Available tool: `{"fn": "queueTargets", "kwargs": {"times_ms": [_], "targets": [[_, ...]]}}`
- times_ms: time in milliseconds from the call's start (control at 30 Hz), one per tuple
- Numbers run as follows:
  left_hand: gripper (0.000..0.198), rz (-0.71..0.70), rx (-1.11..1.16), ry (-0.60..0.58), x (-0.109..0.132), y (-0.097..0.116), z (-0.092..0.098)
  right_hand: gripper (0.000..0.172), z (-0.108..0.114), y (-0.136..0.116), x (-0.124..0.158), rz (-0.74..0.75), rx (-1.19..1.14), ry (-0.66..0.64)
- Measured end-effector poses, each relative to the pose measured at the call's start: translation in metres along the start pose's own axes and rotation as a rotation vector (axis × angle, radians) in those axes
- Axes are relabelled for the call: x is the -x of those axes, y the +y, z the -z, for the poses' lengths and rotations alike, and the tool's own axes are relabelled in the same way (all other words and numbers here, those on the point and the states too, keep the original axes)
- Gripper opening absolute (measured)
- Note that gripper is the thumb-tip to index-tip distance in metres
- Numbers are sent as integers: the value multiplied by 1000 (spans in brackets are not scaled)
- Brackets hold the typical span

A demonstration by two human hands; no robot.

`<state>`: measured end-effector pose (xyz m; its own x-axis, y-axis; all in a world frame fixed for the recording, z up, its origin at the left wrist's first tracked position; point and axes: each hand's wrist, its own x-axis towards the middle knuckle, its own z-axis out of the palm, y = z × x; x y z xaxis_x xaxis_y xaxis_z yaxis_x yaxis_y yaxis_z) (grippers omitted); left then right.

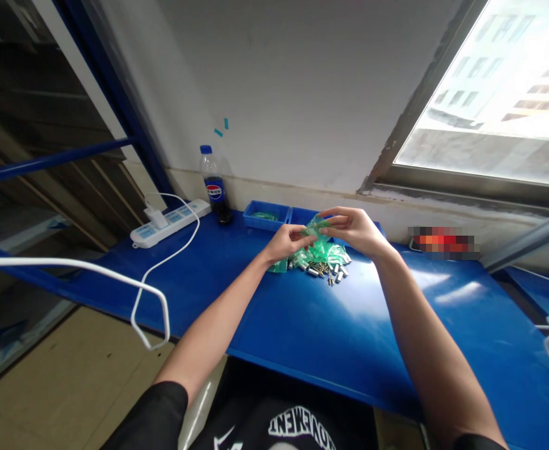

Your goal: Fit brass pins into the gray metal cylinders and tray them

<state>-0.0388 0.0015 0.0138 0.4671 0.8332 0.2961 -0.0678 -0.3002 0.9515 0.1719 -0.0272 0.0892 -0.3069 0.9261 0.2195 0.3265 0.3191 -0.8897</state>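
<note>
Between my two hands is a small green plastic bag (315,226), held up over the table. My left hand (287,242) pinches its lower left side. My right hand (349,228) has thumb and fingers closed on its right side. Right below them lies a heap of green plastic bags (328,252). Small silver metal cylinders (340,274) and thin brass-coloured pins (321,269) are scattered at the heap's front. Whether the held bag contains anything cannot be made out.
Behind my hands stand blue trays; the left tray (250,220) holds some green bags. A cola bottle (215,190) and a white power strip (173,224) are at the back left. White cable (155,290) loops over the left edge. A blurred red object (443,242) lies below the window.
</note>
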Motion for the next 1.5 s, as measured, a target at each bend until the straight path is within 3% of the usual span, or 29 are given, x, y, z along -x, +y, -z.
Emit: {"fn": "queueTargets", "kwargs": {"times_ms": [233, 300, 367, 467, 633, 833, 1033, 1233, 1400, 1500], "targets": [[47, -5, 2, -22, -2, -6, 8, 52, 0, 15, -5, -52, -27, 94], [47, 39, 43, 56, -6, -12, 12, 47, 3, 19, -6, -74, 75, 144], [45, 99, 157, 230, -10, -18, 18, 38, 6, 23, -7, -116, 271, 164], [43, 221, 352, 403, -13, -24, 27, 27, 11, 30, -5, -220, 657, 91], [40, 353, 388, 442, -12, -28, 37, 29, 11, 41, -3, -453, 1040, -58], [40, 277, 205, 386, -12, -27, 29, 29, 10, 46, -6, -530, 1000, -21], [43, 193, 53, 233, -11, -25, 15, 23, 10, 37, -8, -479, 789, 114], [39, 116, -16, 121, -7, -17, 2, 22, 8, 13, -2, -285, 770, 270], [43, 77, -76, 96, -4, -13, -4, 18, 6, -2, 2, -137, 770, 354], [47, 71, -94, 113, -4, -12, -5, 14, 4, -7, 2, -46, 642, 399]]}}
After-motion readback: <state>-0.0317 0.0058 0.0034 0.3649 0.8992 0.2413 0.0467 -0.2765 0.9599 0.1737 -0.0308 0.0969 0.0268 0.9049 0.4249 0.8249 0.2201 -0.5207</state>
